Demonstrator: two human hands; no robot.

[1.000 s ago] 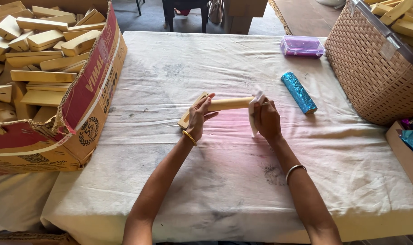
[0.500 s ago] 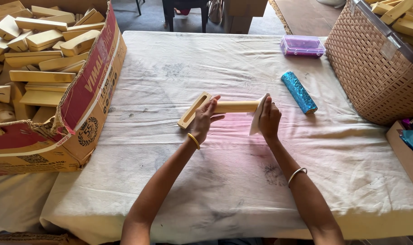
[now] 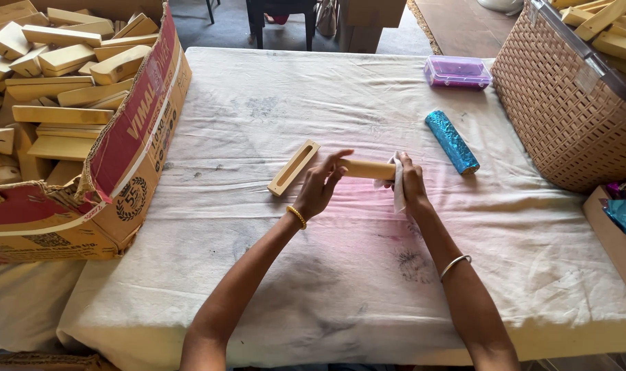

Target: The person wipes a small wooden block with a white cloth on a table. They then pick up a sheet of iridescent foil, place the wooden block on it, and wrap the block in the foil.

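Left hand (image 3: 320, 187) grips wooden block (image 3: 368, 168) above desk (image 3: 258, 275) centre; right hand (image 3: 410, 184) pinches white cloth (image 3: 397, 196) against its end. Risk: one-ended grip lets block slip onto slotted lid (image 3: 294, 167) nearby.

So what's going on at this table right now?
A person holds a long wooden block over the cloth-covered table, left hand gripping one end, right hand pressing a white cloth against the other. A slotted wooden piece lies just left of the hands. A shiny blue roll lies to the right, near a wicker basket. A cardboard box of similar blocks sits on the left.
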